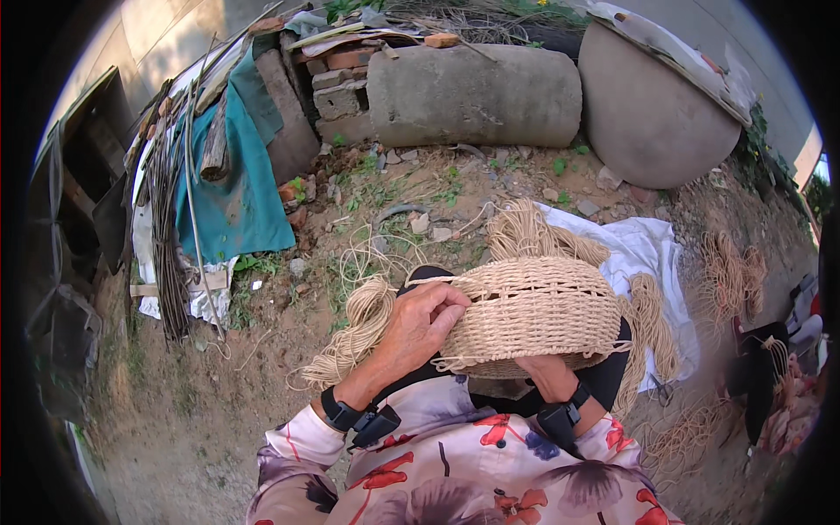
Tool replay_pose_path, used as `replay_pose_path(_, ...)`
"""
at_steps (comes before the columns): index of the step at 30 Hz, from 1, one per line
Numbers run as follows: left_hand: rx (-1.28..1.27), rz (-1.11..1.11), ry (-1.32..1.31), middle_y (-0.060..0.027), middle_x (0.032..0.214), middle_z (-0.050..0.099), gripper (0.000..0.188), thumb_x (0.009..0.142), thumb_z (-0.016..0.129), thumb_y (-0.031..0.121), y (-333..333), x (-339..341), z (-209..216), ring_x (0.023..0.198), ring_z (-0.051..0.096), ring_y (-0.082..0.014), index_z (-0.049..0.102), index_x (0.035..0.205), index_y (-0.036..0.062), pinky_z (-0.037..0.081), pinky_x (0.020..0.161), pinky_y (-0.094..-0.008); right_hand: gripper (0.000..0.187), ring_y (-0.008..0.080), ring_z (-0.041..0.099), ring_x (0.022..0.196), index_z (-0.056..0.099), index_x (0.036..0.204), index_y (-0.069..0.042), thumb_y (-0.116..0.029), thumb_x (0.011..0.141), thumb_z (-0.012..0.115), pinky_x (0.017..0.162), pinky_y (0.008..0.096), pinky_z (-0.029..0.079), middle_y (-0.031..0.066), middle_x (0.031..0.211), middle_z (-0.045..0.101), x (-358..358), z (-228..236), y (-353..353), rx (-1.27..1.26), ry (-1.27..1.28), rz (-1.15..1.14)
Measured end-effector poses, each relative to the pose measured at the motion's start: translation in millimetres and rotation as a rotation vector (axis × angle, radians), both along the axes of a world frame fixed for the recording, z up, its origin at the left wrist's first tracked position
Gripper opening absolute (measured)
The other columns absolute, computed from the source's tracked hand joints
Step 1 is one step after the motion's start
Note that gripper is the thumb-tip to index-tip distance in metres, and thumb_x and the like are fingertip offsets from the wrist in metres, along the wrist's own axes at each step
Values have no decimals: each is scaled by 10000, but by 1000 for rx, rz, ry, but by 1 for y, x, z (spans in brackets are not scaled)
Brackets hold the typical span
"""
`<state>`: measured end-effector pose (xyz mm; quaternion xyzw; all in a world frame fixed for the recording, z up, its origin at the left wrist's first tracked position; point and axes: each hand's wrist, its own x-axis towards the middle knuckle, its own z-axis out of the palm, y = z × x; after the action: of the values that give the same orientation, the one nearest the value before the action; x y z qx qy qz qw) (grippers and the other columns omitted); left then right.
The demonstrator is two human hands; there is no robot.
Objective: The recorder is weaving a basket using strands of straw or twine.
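A woven basket (547,311) of pale twisted cord lies on its side across my lap, its opening facing me. My left hand (423,320) is closed at the basket's left edge, fingers bent against the weave, and a strand of cord runs past its knuckles. Into the opening reaches my right hand (544,373); its fingers are hidden inside. Short cord loops stick out along the near rim. A bundle of pale cord (367,315) hangs by my left knee. More cord (529,229) is heaped just beyond the basket.
A white sheet (661,254) lies on the dirt at the right, with a hank of cord (650,319) over it. Farther right are loose cords (733,276) and part of another person (779,367). Ahead lie a concrete cylinder (477,96) and a teal cloth (232,175).
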<state>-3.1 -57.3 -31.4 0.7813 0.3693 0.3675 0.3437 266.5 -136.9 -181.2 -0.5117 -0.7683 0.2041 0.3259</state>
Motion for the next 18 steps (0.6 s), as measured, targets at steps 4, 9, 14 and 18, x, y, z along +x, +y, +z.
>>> replay_pose_path(4,40,52,-8,-84,856,673,125,907,655,84,3,6,2,703,648,-133,696,966,-18,520,628,-274,456,255,474,1317,481,1412,-96,-220,974,503,1120,402,372,66,1423,510,-7,-2,8,-7,50,8)
replay_pose_path(9,91,8,70,-89,727,668,111,871,667,87,12,6,19,637,649,-150,698,921,-7,517,601,-296,459,254,474,1318,480,1412,-96,-219,970,501,1121,401,372,68,1422,510,-9,1,15,-14,90,16)
replay_pose_path(14,385,-123,271,-96,694,663,78,814,654,66,27,10,32,585,647,-179,667,828,-9,519,575,-314,462,253,474,1318,480,1412,-96,-218,966,500,1122,400,372,71,1420,511,-6,5,15,-17,101,9)
replay_pose_path(18,238,-32,335,-65,672,647,76,791,653,64,28,4,21,571,626,-132,644,796,-11,514,559,-298,464,252,473,1319,479,1411,-96,-217,963,499,1123,400,371,72,1419,511,0,8,15,-18,94,0)
